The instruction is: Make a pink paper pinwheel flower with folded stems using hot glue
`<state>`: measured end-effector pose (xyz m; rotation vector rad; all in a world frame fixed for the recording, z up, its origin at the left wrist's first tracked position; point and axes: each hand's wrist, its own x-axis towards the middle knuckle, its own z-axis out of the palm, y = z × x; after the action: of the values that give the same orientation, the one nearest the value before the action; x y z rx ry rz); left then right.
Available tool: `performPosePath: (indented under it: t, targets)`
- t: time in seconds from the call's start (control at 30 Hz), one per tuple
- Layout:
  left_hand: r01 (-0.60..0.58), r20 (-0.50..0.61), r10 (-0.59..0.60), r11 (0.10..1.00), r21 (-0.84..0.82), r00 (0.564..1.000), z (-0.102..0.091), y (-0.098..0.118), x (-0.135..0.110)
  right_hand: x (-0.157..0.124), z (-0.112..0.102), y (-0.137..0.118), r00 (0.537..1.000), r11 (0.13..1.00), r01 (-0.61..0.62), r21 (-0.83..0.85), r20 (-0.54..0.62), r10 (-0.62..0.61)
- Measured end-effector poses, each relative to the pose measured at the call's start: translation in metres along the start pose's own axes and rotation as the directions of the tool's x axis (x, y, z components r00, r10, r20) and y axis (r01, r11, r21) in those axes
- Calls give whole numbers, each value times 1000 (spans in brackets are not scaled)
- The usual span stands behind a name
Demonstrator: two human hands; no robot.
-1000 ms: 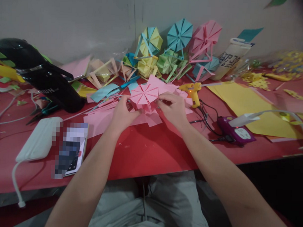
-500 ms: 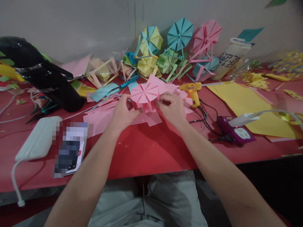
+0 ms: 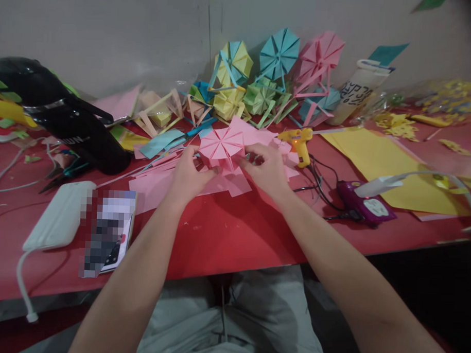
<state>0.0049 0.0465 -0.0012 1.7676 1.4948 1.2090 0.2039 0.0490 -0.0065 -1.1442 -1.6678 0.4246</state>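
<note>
My left hand (image 3: 189, 176) and my right hand (image 3: 267, 170) both grip a pink folded paper wheel (image 3: 221, 145) from either side, just above the red table (image 3: 226, 233). The wheel's pleated round face tilts toward me. Fingers of both hands are curled on its lower edges. Loose pink paper sheets (image 3: 161, 187) lie under and around the hands.
A yellow glue gun (image 3: 298, 140) lies right of my hands, its cord running to a purple power strip (image 3: 368, 204). Finished paper wheels (image 3: 278, 52) lean on the wall behind. A black helmet (image 3: 56, 113), a white power bank (image 3: 60, 216) and a phone (image 3: 110, 234) sit at left; yellow paper (image 3: 394, 161) at right.
The pink wheel has shifted slightly left and up between my hands; my fingers have moved lower under its rim.
</note>
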Motion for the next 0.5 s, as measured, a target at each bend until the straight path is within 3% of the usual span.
performPosePath:
  t: [0.5]
  targets:
    - [-6, 22, 7, 999, -31, 1000, 2, -4, 0, 0, 0, 0, 999, 1000, -20, -6, -26, 20]
